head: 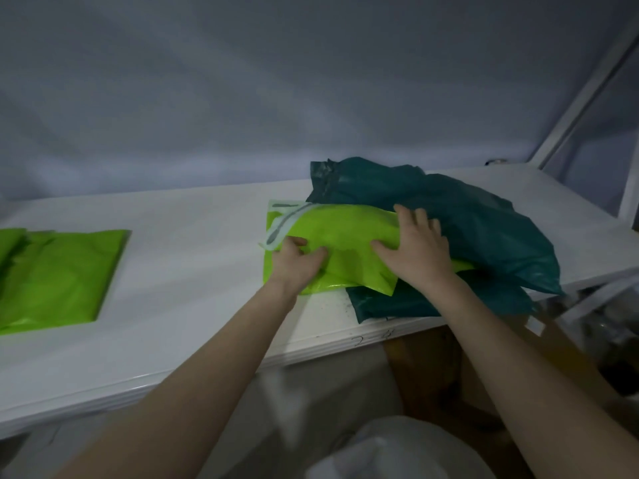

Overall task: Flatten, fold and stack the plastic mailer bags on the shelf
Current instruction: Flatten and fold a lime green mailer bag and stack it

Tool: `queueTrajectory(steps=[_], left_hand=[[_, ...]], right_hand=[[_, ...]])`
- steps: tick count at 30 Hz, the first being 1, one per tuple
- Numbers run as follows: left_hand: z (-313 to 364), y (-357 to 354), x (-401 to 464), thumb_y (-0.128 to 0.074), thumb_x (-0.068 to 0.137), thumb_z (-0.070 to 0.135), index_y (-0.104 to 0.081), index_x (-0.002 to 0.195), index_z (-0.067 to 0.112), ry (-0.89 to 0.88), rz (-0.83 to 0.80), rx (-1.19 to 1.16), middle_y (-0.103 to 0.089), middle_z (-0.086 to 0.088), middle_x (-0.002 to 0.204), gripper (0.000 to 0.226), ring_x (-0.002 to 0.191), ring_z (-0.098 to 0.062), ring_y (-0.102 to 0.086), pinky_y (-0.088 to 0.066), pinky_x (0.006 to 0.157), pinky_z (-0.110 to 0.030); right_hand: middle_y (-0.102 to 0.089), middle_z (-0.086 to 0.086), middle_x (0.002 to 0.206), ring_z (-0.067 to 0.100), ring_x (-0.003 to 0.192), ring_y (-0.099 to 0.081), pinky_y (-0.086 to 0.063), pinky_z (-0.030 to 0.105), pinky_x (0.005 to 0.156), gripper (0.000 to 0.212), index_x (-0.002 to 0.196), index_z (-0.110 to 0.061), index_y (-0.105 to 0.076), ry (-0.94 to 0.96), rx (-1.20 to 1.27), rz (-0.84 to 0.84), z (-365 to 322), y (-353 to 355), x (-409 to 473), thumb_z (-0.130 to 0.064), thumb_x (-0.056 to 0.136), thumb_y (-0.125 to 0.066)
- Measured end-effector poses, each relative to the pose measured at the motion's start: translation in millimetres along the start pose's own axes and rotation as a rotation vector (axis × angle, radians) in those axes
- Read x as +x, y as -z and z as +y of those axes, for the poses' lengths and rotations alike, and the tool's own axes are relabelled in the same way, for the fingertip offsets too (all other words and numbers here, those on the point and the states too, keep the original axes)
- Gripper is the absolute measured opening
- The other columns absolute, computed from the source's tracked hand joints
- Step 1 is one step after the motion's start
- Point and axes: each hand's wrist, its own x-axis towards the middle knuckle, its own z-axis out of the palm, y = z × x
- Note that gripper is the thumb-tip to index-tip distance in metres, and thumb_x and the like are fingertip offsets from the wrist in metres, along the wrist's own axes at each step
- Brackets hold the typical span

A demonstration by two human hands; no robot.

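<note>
A bright green mailer bag [342, 233] lies folded on the white shelf [193, 271], its pale adhesive flap at the far left end. My left hand [297, 261] presses on its left part with fingers curled onto the plastic. My right hand [415, 247] lies flat with spread fingers on its right part. Crumpled dark teal mailer bags [484, 223] lie behind and under the green one at the right. A flattened pile of green mailer bags [62, 271] lies at the shelf's left end.
A grey wall rises behind the shelf. A white frame post [587, 98] slants up at the right. Below the shelf's front edge are a brown box [428, 371] and a white bag [404, 451].
</note>
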Motion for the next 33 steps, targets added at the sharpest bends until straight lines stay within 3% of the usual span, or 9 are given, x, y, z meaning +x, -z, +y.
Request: queueTrajectory(steps=[2,6,8,14,16,22,28,31,33], left_hand=[[-1.8,-2.2,5.1,-0.071,0.054,0.033,-0.041,0.106,0.017,0.052,0.127,-0.210,-0.052,-0.012,0.116,0.062,0.100,-0.028,-0.060,-0.053,0.087,-0.039],[7.4,-2.5,5.2,-0.074,0.076,0.007,-0.046,0.123,-0.006,0.122,0.097,-0.623,-0.061,-0.012,0.089,0.057,0.060,-0.015,-0.063,-0.050,0.046,-0.018],[14.1,-1.6,1.1,-0.071,0.078,0.004,-0.048,0.123,-0.010,0.112,0.074,-0.676,-0.062,-0.012,0.083,0.052,0.053,-0.012,-0.063,-0.046,0.042,-0.014],[40.2,15.2,-7.9,-0.063,0.083,-0.002,-0.046,0.124,0.013,-0.185,0.042,-0.456,-0.060,-0.008,0.104,0.047,0.083,-0.019,-0.058,-0.048,0.069,-0.028],[53.0,25.8,-15.3,-0.062,0.083,-0.002,-0.048,0.118,0.021,-0.361,0.056,-0.292,-0.057,-0.002,0.111,0.044,0.082,-0.012,-0.054,-0.044,0.062,-0.021],[76.9,80.7,-38.2,-0.062,0.081,-0.007,-0.043,0.118,0.022,-0.729,0.056,-0.112,-0.048,0.001,0.117,0.051,0.079,-0.006,-0.048,-0.044,0.067,-0.011],[71.5,146.5,-42.7,-0.064,0.081,-0.006,-0.033,0.126,0.025,-0.725,0.095,-0.122,-0.040,-0.005,0.133,0.063,0.063,0.003,-0.057,-0.049,0.068,-0.014],[59.1,173.3,-36.0,-0.069,0.078,-0.001,-0.034,0.131,0.022,-0.655,0.245,-0.177,-0.041,-0.006,0.136,0.068,0.073,-0.002,-0.062,-0.053,0.071,-0.018],[49.9,186.7,-31.1,-0.072,0.077,0.004,-0.037,0.134,0.018,-0.579,0.344,-0.211,-0.047,-0.005,0.132,0.069,0.083,-0.006,-0.061,-0.053,0.080,-0.024]], right_hand=[[-0.031,0.010,0.141,0.033,0.129,-0.029,-0.031,0.046,0.100,0.074,0.145,-0.018,-0.022,0.000,-0.015,0.016,-0.5,-1.4,-1.4,-0.052,0.086,-0.052],[-0.034,0.012,0.137,0.031,0.127,-0.029,-0.033,0.046,0.097,0.079,0.145,-0.015,-0.023,0.022,-0.026,0.051,-5.1,-3.1,-4.4,-0.057,0.085,-0.052],[-0.034,0.012,0.137,0.031,0.127,-0.030,-0.034,0.046,0.097,0.078,0.145,-0.014,-0.024,0.029,-0.031,0.061,-7.3,-3.5,-6.2,-0.058,0.085,-0.050],[-0.038,0.011,0.135,0.030,0.126,-0.032,-0.033,0.046,0.098,0.070,0.140,-0.013,-0.032,0.044,0.006,0.048,-20.2,-0.6,-12.0,-0.057,0.088,-0.046],[-0.040,0.010,0.130,0.029,0.123,-0.033,-0.034,0.044,0.096,0.063,0.135,-0.012,-0.037,0.055,0.057,0.064,-29.4,0.3,-13.8,-0.055,0.090,-0.044],[-0.043,0.002,0.116,0.019,0.112,-0.038,-0.035,0.037,0.093,0.045,0.125,-0.015,-0.042,-0.016,0.710,0.016,-70.1,0.9,-6.4,-0.045,0.092,-0.048],[-0.063,-0.003,0.113,0.012,0.105,-0.059,-0.047,0.031,0.093,0.025,0.102,-0.025,-0.050,-0.037,1.217,-0.025,-122.9,-11.8,-7.3,-0.035,0.084,-0.065],[-0.066,-0.002,0.096,0.008,0.086,-0.062,-0.049,0.014,0.072,0.018,0.094,-0.014,-0.054,-0.059,1.326,-0.036,-144.8,-13.3,-9.9,-0.024,0.085,-0.067],[-0.065,0.005,0.088,0.013,0.079,-0.061,-0.048,0.021,0.071,0.016,0.090,-0.009,-0.056,-0.055,1.372,-0.027,-155.4,-16.7,-9.5,-0.017,0.083,-0.068]])
